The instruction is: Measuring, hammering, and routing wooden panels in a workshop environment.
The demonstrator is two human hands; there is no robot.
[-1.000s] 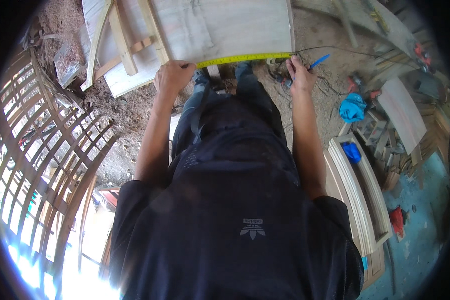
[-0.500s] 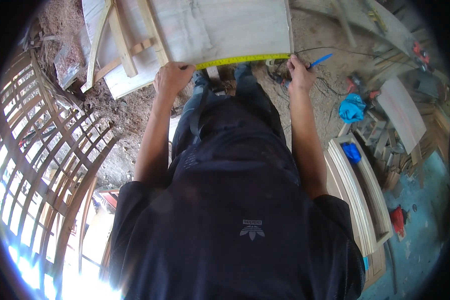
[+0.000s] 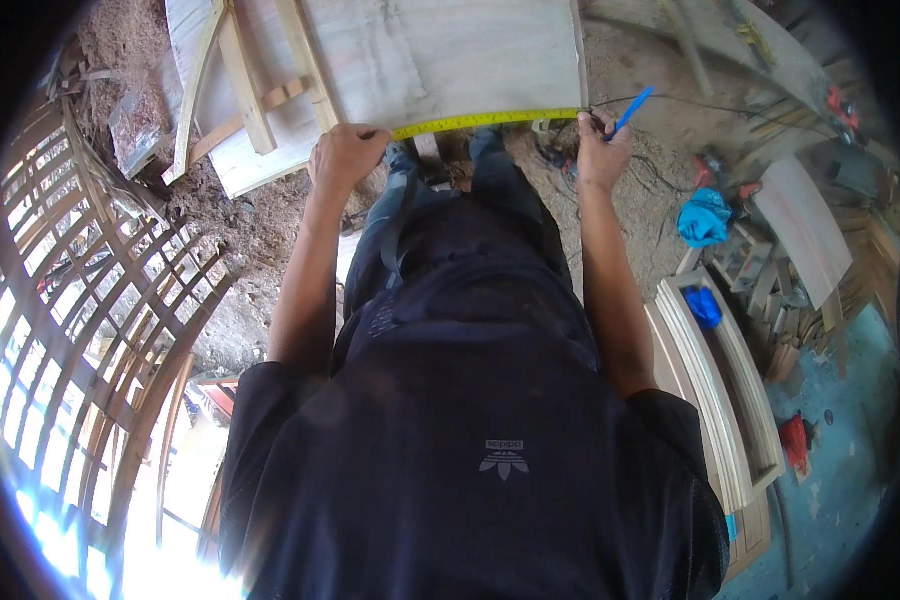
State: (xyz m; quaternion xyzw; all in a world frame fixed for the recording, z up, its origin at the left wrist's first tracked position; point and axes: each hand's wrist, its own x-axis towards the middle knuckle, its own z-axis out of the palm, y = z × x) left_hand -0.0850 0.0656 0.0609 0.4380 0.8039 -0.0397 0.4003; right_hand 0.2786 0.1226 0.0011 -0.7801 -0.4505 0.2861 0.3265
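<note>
A yellow tape measure (image 3: 485, 120) is stretched along the near edge of a large pale wooden board (image 3: 460, 60). My left hand (image 3: 346, 158) is closed on its left end, at a dark piece that mostly hides in the fingers. At the board's near right corner, my right hand (image 3: 604, 155) is closed round a blue pen (image 3: 632, 110), which slants up to the right. The fingers of that hand are beside the tape's right end; whether they touch it I cannot tell.
Wooden strips (image 3: 240, 80) lie across the board's left part. A slatted wooden framework (image 3: 100, 300) stands at left. On the right are a turquoise bag (image 3: 703, 217), a curved panel (image 3: 805, 230), wood offcuts, cords and a pale wooden frame (image 3: 720, 390).
The blue pen in my right hand has tipped more upright, and the hand has turned slightly. My left hand and the tape have stayed in place.
</note>
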